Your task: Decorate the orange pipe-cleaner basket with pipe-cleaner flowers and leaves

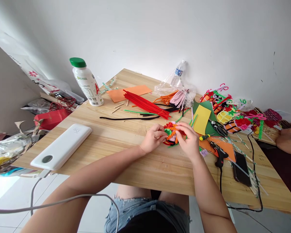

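Both my hands meet over a small pipe-cleaner craft [171,133] in red, orange and green, near the middle of the table. My left hand [155,137] pinches its left side with thumb and fingertips. On the other side, my right hand [188,137] grips an orange part of it between thumb and forefinger. Fingers cover much of the piece. Just behind it lies a bundle of red pipe cleaners [146,104], with black pipe cleaners [126,118] alongside. Orange and pink pipe cleaners [179,98] sit in a clear bag.
A white power bank [61,147] with a cable and a green-capped bottle [87,82] stand left. Rightward are a yellow sheet [202,119], scissors [219,128], a glue gun [218,153], a phone [241,169] and several finished crafts [225,115]. Another person's arm [288,139] rests far right.
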The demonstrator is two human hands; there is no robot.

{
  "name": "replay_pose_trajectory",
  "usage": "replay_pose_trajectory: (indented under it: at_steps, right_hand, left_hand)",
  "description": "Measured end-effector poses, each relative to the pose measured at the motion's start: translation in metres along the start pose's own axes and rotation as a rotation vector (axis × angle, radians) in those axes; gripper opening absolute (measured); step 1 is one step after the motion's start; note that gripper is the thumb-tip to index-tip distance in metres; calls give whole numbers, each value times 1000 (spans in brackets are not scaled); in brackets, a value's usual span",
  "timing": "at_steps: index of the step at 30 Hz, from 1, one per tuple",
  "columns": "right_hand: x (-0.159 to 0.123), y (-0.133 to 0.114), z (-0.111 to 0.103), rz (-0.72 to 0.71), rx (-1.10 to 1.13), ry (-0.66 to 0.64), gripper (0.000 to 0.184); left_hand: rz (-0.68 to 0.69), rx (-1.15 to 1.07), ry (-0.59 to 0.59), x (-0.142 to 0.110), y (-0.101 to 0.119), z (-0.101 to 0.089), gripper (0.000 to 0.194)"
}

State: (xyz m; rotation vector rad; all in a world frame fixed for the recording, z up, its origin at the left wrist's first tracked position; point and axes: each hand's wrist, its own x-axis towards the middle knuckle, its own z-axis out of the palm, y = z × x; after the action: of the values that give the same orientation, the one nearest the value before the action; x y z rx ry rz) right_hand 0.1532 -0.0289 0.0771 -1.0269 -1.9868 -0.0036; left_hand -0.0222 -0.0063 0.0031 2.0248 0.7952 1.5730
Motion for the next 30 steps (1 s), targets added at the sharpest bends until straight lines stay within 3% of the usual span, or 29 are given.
replay_pose_trajectory:
  at_steps: [4,9,15,25,30]
  right_hand:
    - [-1,-1,0,16,-3,-2,16]
    - [-3,-2,0,4,-9,7,16]
    - [-4,0,3,4,-3,24,17]
    - [-7,1,7,76,34,52,15]
    - [-9,1,9,45,34,80,15]
  left_hand:
    - [-167,-117,20,0,0,1,8]
    - [-343,-350,17,-1,-4,4,33]
    - [-360,-351,-26,2,-8,1,40]
    - [-451,-423,42,-4,-13,8,37]
    - [-503,-466,105,-3,-11,7,40]
